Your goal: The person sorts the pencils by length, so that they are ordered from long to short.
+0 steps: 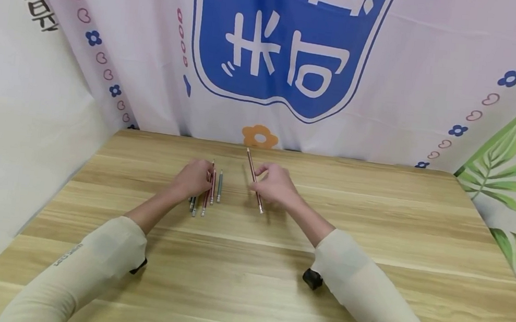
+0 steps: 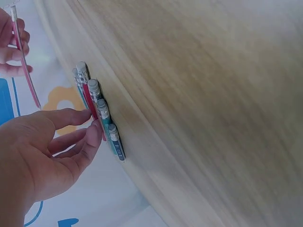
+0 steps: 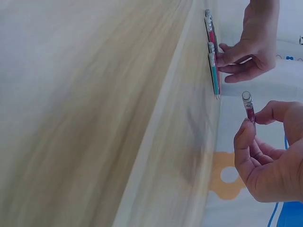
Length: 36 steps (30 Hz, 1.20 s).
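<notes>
My right hand [image 1: 276,184] pinches a dark red pencil [image 1: 250,163] between thumb and fingers, above the table and apart from the other pencils. In the right wrist view its silvery eraser end [image 3: 247,97] points toward the camera. To the left, my left hand [image 1: 194,178] reaches over several pencils lying side by side. The left wrist view has its thumb and fingertips pinching a red pencil [image 2: 89,97] in that row. A teal pencil [image 2: 105,116] and a dark pencil [image 2: 115,137] lie beside it, while another teal pencil [image 1: 219,187] lies at the row's right end.
The wooden table [image 1: 245,285] extends around both hands. Its back edge meets a hanging printed cloth [image 1: 154,66], with an orange flower [image 1: 259,136] just above that edge. White wall panels stand at left and right. A black wrist device [image 1: 312,279] shows under the right sleeve.
</notes>
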Tool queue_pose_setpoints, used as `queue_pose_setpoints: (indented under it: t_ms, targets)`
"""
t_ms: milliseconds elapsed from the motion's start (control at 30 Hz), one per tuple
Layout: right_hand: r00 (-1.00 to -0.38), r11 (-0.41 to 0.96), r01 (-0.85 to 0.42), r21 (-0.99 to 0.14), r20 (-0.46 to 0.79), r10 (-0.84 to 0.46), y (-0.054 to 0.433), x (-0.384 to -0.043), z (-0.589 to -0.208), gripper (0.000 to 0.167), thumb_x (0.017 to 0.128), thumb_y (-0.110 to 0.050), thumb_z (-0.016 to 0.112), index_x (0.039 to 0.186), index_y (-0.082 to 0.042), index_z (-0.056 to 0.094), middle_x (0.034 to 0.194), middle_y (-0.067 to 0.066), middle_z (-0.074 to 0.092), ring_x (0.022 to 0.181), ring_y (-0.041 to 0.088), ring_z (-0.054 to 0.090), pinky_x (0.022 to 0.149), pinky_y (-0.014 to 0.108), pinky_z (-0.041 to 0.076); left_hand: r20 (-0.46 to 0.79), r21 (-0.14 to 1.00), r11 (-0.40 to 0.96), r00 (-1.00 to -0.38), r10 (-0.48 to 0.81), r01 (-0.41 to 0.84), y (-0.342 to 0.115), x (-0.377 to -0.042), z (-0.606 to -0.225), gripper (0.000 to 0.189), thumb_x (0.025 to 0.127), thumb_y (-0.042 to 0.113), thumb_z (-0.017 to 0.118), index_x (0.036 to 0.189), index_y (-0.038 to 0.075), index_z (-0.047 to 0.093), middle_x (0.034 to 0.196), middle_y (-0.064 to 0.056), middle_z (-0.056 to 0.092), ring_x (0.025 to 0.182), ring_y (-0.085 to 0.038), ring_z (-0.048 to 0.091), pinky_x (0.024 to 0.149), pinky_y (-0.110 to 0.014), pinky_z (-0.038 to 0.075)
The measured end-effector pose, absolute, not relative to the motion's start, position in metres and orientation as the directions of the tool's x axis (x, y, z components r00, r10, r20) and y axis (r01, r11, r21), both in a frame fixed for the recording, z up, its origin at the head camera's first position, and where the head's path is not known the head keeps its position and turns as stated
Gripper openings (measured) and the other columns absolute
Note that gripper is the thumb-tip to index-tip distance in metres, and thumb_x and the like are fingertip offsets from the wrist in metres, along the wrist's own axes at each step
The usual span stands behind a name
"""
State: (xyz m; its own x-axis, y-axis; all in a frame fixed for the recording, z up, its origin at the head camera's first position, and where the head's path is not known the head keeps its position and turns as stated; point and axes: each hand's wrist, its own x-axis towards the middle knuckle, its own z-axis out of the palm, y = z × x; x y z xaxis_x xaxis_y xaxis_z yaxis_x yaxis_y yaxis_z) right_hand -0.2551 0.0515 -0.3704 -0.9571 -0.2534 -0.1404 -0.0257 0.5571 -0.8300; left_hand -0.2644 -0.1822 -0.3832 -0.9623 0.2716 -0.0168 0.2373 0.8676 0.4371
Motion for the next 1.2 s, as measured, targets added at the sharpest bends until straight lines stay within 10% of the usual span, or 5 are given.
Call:
queue_pose_setpoints:
  t_ms: [500,1200]
  targets:
    - [-0.962,0.491,0.007,-0.871,-0.141,-0.235,0.1,-0.249,-0.372,0.039,0.09,0.001,0.07,0.127,-0.001,0.057,0.094,0.023,0.07,0.061,0.021,0.068,0.062,0.037,0.066,-0.054,0.475,0.86,-0.969,0.243,0.189,-0.179,-0.269,-0.387,0.009,0.09,-0.008,0.061,0.084,-0.007,0.067,0.068,-0.012,0.064,0.053,-0.017,0.06,0.046,-0.024,0.05]
    - [-0.972,0.462,0.033,-0.886,-0.136,-0.192,0.15,-0.244,-0.372,0.041,0.092,0.003,0.066,0.132,0.003,0.052,0.098,0.03,0.07,0.072,0.034,0.073,0.061,0.033,0.065,-0.142,0.488,0.864,-0.966,0.216,0.121,-0.169,-0.27,-0.381,0.014,0.09,-0.013,0.054,0.08,-0.004,0.058,0.062,-0.013,0.065,0.044,-0.016,0.06,0.038,-0.02,0.049]
